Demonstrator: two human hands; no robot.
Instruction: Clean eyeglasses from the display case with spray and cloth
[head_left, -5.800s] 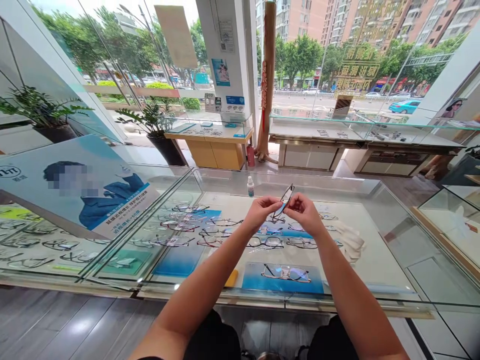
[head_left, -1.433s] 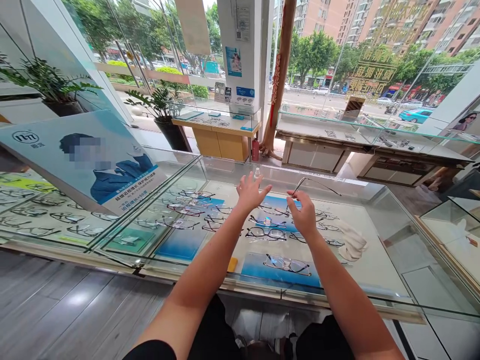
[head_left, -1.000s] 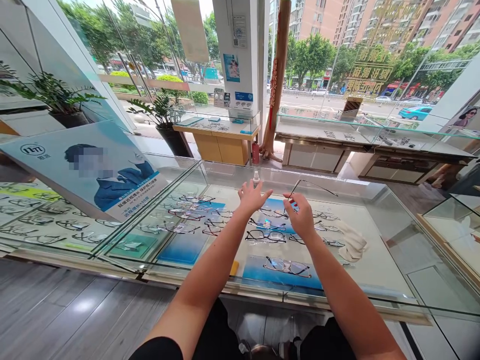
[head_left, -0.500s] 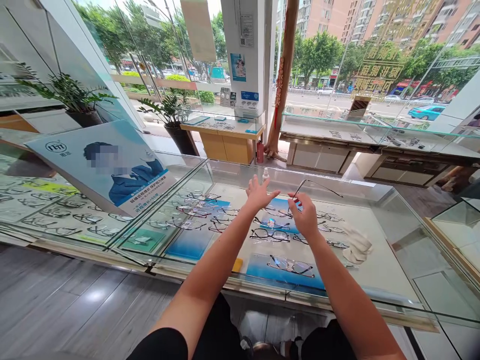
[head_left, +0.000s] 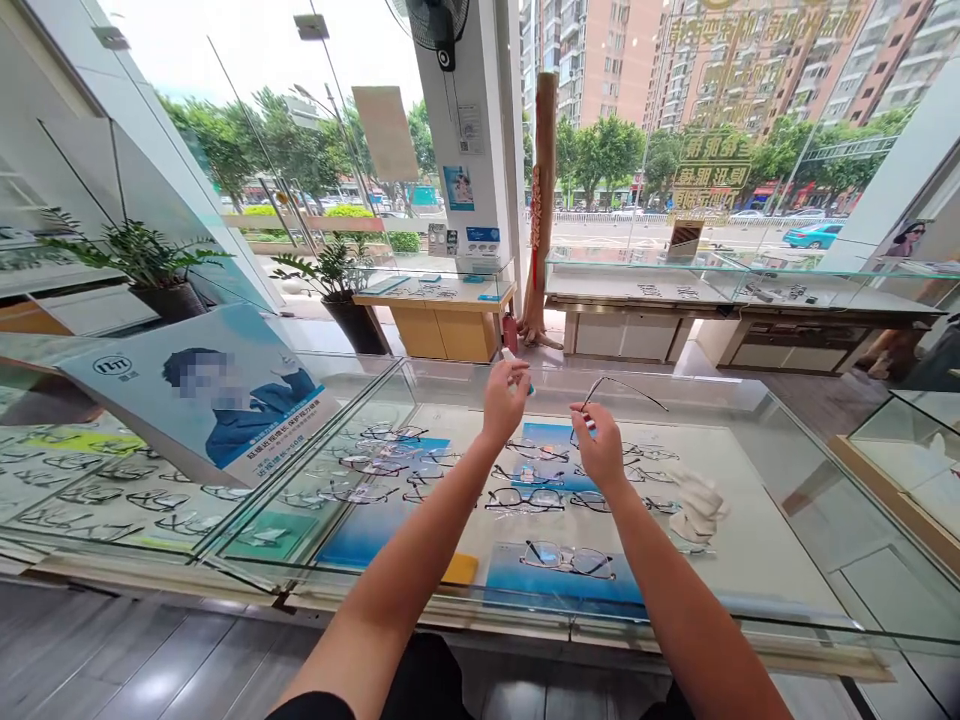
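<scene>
Frames [head_left: 526, 497] lie below left fingers [head_left: 514, 371] gripping a half-hidden bottle [head_left: 509, 355] and right fingers [head_left: 591, 411] pinching spectacles [head_left: 598, 382].

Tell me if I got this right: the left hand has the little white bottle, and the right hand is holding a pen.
Not quite: the right hand is holding a pair of glasses, not a pen, as the head view shows. The left hand does have the little white bottle.
</scene>
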